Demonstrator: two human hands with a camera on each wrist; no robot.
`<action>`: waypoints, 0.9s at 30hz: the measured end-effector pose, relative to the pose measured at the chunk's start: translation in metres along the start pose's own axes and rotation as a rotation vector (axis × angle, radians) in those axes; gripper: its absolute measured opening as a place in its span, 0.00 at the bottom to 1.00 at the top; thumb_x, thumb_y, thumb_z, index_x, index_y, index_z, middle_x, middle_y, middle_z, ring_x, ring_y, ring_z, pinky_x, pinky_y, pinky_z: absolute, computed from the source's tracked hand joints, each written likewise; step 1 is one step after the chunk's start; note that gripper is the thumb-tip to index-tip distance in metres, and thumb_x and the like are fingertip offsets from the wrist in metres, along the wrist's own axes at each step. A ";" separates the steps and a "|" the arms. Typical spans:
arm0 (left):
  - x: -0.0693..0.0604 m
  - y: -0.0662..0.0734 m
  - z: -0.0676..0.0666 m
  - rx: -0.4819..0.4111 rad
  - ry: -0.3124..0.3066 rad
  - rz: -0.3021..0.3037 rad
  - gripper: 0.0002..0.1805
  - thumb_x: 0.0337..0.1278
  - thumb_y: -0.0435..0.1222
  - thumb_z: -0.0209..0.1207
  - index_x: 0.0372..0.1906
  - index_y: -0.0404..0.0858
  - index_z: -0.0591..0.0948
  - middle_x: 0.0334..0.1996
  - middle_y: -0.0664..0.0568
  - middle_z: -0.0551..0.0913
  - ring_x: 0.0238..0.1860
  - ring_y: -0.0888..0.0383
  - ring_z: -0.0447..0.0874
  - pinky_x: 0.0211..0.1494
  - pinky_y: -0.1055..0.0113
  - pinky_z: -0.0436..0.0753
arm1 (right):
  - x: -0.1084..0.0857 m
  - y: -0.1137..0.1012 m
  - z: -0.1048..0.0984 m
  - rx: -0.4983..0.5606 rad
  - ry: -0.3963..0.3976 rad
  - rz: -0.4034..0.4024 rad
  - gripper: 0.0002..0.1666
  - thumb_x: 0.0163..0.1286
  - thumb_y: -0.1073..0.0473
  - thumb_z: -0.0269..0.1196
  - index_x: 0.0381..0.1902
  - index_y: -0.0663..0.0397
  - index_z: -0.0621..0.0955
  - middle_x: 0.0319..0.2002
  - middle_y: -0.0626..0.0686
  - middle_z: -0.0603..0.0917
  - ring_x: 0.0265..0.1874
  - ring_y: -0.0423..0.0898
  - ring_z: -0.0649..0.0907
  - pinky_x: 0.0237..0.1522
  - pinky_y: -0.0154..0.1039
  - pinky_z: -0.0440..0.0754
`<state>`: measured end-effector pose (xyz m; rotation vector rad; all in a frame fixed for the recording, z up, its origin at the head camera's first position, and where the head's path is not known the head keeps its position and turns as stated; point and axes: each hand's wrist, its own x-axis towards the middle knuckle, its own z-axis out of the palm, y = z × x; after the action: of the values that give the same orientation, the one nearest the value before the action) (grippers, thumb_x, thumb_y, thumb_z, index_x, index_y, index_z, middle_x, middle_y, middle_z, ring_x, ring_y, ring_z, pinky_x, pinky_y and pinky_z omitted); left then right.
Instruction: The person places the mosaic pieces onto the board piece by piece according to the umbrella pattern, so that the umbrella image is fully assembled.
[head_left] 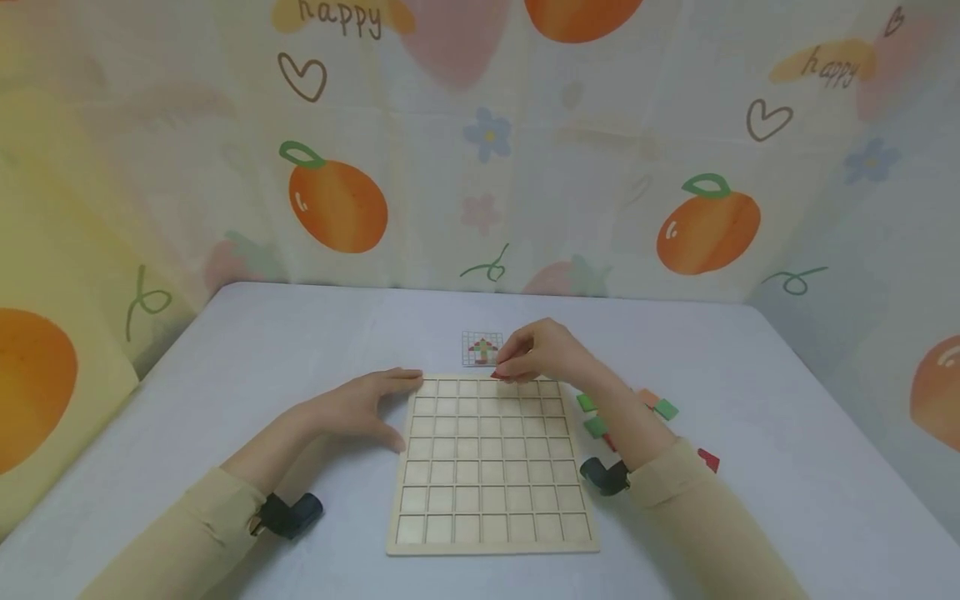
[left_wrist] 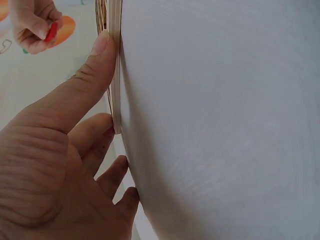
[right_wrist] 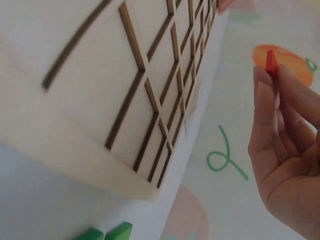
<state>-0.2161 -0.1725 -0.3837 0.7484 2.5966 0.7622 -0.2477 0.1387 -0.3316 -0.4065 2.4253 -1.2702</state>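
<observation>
A pale wooden grid board (head_left: 491,475) with square recesses lies on the table. My left hand (head_left: 358,408) touches its far left corner, thumb and fingers spread along the edge; in the left wrist view the thumb (left_wrist: 102,45) rests against the board's side. My right hand (head_left: 546,352) is above the board's far edge and pinches a small red tile (right_wrist: 271,62) between thumb and fingertips. Just behind the board is a small pattern card (head_left: 480,348) with a printed grid and a coloured figure, partly covered by the right hand.
Right of the board, partly behind the right forearm, lie several loose tiles: green ones (head_left: 665,409), an orange one (head_left: 648,397) and red ones (head_left: 708,459). A black wrist camera (head_left: 291,515) sits on each sleeve. A fruit-patterned cloth (head_left: 570,167) hangs behind the table.
</observation>
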 end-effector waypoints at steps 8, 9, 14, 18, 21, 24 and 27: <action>0.000 -0.002 0.000 -0.017 -0.009 -0.031 0.55 0.39 0.51 0.76 0.75 0.40 0.64 0.78 0.46 0.58 0.80 0.38 0.49 0.79 0.39 0.55 | 0.012 0.003 0.017 -0.070 -0.065 0.024 0.05 0.60 0.61 0.72 0.32 0.56 0.87 0.31 0.50 0.90 0.29 0.42 0.89 0.38 0.36 0.89; 0.000 -0.002 0.000 -0.019 -0.009 -0.033 0.55 0.39 0.51 0.76 0.75 0.40 0.64 0.78 0.46 0.58 0.80 0.39 0.48 0.79 0.39 0.54 | 0.013 0.003 0.018 -0.084 -0.070 0.028 0.05 0.59 0.61 0.72 0.32 0.56 0.87 0.31 0.50 0.90 0.29 0.41 0.88 0.38 0.35 0.88; 0.000 -0.003 0.000 -0.024 -0.007 -0.032 0.56 0.38 0.51 0.76 0.75 0.39 0.64 0.79 0.46 0.58 0.80 0.38 0.48 0.80 0.38 0.54 | 0.015 0.002 0.023 -0.196 -0.081 0.023 0.05 0.57 0.59 0.74 0.30 0.51 0.88 0.29 0.47 0.89 0.32 0.38 0.84 0.41 0.31 0.83; 0.000 -0.002 0.000 -0.028 -0.007 -0.030 0.55 0.39 0.50 0.76 0.75 0.39 0.63 0.79 0.46 0.58 0.80 0.38 0.48 0.80 0.39 0.54 | 0.015 0.002 0.025 -0.283 -0.081 0.003 0.03 0.56 0.57 0.74 0.28 0.48 0.89 0.26 0.44 0.88 0.33 0.39 0.79 0.41 0.32 0.75; 0.000 0.000 -0.001 -0.027 -0.008 -0.029 0.55 0.39 0.50 0.76 0.75 0.39 0.63 0.78 0.46 0.58 0.80 0.38 0.48 0.80 0.39 0.54 | 0.014 0.002 0.027 -0.305 -0.089 -0.008 0.02 0.57 0.58 0.74 0.27 0.48 0.89 0.25 0.43 0.87 0.31 0.39 0.78 0.40 0.32 0.75; 0.000 -0.001 -0.001 -0.023 -0.009 -0.030 0.55 0.39 0.50 0.76 0.75 0.39 0.63 0.78 0.46 0.58 0.80 0.38 0.49 0.79 0.39 0.55 | 0.014 0.002 0.028 -0.312 -0.102 -0.014 0.02 0.57 0.60 0.73 0.28 0.50 0.89 0.25 0.44 0.88 0.29 0.39 0.78 0.38 0.30 0.76; -0.001 0.000 -0.001 -0.029 -0.010 -0.029 0.55 0.39 0.50 0.76 0.75 0.39 0.63 0.78 0.45 0.58 0.80 0.38 0.49 0.79 0.38 0.55 | 0.013 0.001 0.029 -0.319 -0.115 -0.013 0.02 0.57 0.61 0.72 0.30 0.52 0.89 0.26 0.45 0.88 0.27 0.38 0.79 0.35 0.29 0.78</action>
<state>-0.2154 -0.1734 -0.3824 0.7032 2.5763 0.7836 -0.2467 0.1130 -0.3503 -0.5660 2.5308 -0.8378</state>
